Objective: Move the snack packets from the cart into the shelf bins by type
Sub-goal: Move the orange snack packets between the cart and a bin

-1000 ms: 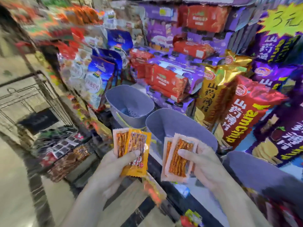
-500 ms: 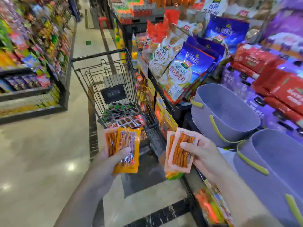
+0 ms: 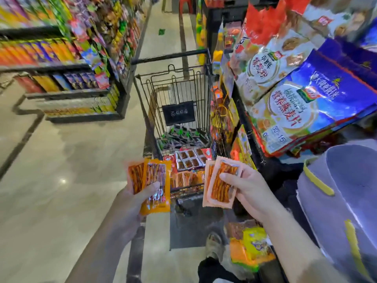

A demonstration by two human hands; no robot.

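My left hand [image 3: 132,199] grips two orange snack packets [image 3: 157,180], thumb pressed across the front one. My right hand [image 3: 246,188] holds two pale pink packets of red strips [image 3: 221,184], thumb on top. Both hands hover just in front of the black wire cart [image 3: 173,56]. In the cart's bottom lie several more packets: dark green ones [image 3: 181,137] at the back, clear ones with brown squares [image 3: 189,158], and orange ones [image 3: 187,178] nearest me. A grey bin with yellow handles [image 3: 346,190] sits at the right edge on the shelf.
Large blue and white bags [image 3: 310,103] are stacked on the right shelf above the bin. Another shelving unit [image 3: 71,82] full of snacks lines the left side of the aisle. The tiled floor [image 3: 61,170] spreads left of the cart. My shoe [image 3: 214,246] shows below.
My view has swung left from the shelf bins to the cart. Both hands keep the same packets in the same grip and now hang over the cart's near end.
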